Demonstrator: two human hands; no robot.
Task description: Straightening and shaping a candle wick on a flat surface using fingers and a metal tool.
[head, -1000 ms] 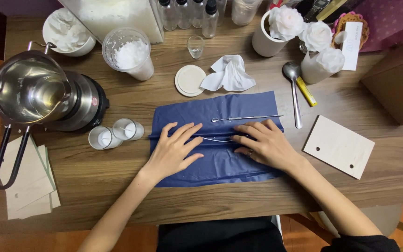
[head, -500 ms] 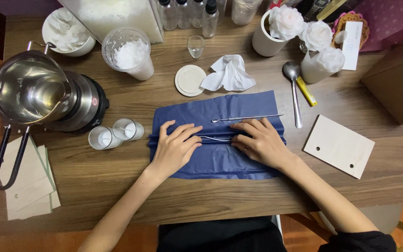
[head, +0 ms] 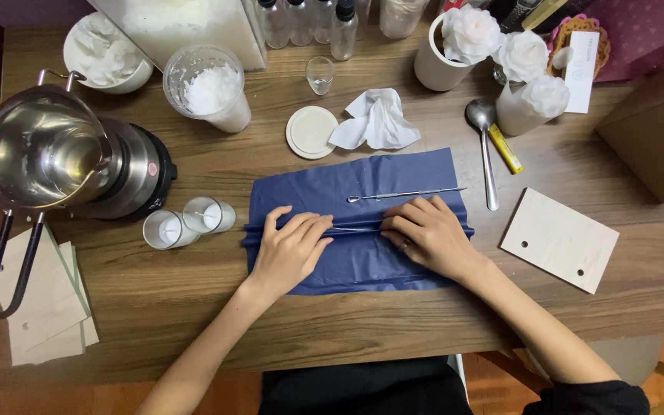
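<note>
**Blue cloth half-gathered, tools not yet covered**

You've got the wooden table (head: 393, 323) crowded w/ gear: steel pot (head: 36, 150) on its heater far left, two small glass jars (head: 186, 221) just beside it. The blue cloth (head: 332, 184) lies mid-table, spread flat at the top, pinched into a ridge across its middle. Your left hand (head: 290, 253) rests on that ridge, fingers together & pressing down; your right hand (head: 428, 234) does likewise, fingertips curled onto the fold. A thin metal tool (head: 405, 194) lies bare on the cloth above your hands; a second sits in the crease. Judging by this, the fold's begun, most of it left.
</note>
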